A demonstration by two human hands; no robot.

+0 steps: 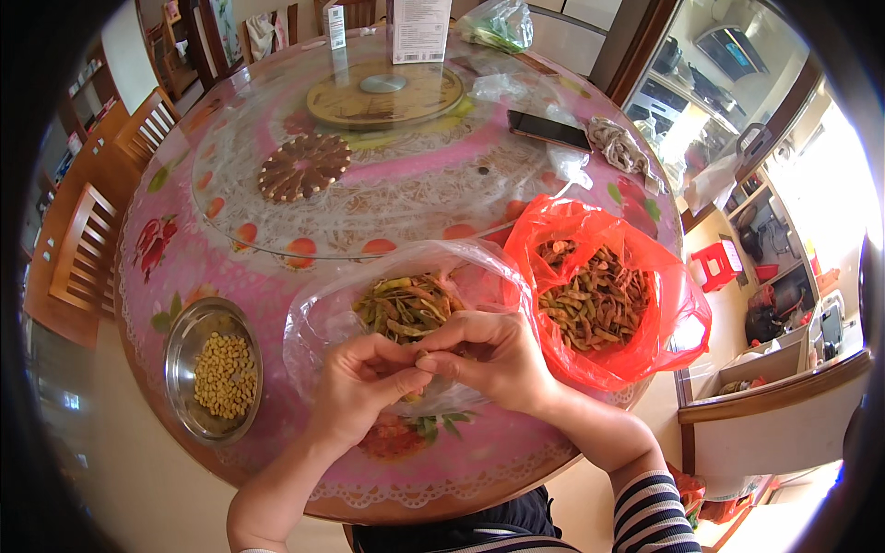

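My left hand (pixel 361 385) and my right hand (pixel 502 361) meet with their fingertips pinched together. Between them is a small brownish bean pod (pixel 421 354), mostly covered by the fingers. Just behind and below the hands, a clear plastic bag (pixel 318 309) lies spread open with green and brown bean pods (pixel 406 302) inside. To the right of my right hand stands an open red plastic bag (pixel 678 318) holding many browner pods (pixel 595 300). At the left, a round steel bowl (pixel 175 392) contains shelled yellow beans (pixel 226 376).
A pink flowered cloth covers the round table (pixel 479 461); a glass turntable (pixel 221 184) sits on it. Farther back are a brown trivet (pixel 304 168), a wooden round board (pixel 332 103), a phone (pixel 548 130), a rag (pixel 622 147) and a white box (pixel 421 32). Wooden chairs (pixel 88 244) stand left.
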